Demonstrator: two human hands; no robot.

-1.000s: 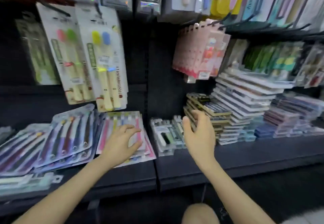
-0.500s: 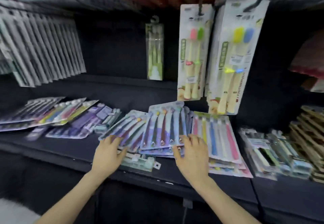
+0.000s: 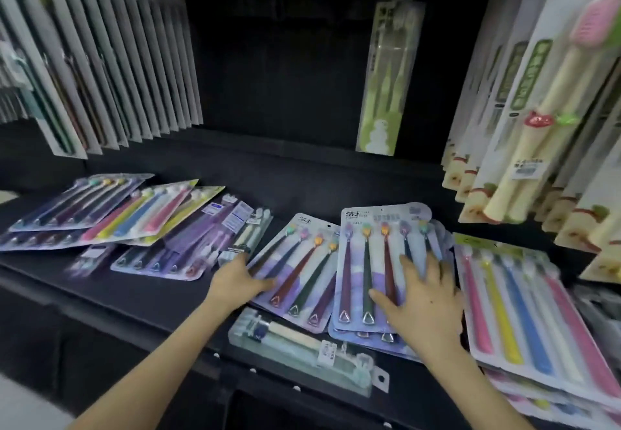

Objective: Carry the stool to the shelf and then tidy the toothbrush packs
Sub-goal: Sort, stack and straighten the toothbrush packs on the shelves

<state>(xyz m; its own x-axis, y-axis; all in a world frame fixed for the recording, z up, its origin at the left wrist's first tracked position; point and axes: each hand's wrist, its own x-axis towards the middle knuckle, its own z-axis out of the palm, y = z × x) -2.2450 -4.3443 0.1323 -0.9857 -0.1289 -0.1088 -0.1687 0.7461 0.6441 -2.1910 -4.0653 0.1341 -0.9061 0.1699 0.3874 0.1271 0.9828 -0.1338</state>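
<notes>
Tidying step: my right hand (image 3: 425, 305), fingers (image 3: 408, 265) straight, presses the upright purple five-toothbrush blister pack (image 3: 369, 261); my left hand (image 3: 235, 281), grip unclear, touches the tilted purple neighbouring pack (image 3: 302, 271) near the black shelf (image 3: 134, 295) front edge, which probably needs squaring next.

Pastel toothbrush packs (image 3: 524, 312) partly beyond right edge

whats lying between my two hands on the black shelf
Head view: a tilted purple-backed pack of dark-handled toothbrushes fills the gap. The left hand touches its left edge; the right hand lies flat on the neighbouring purple pack.
</notes>
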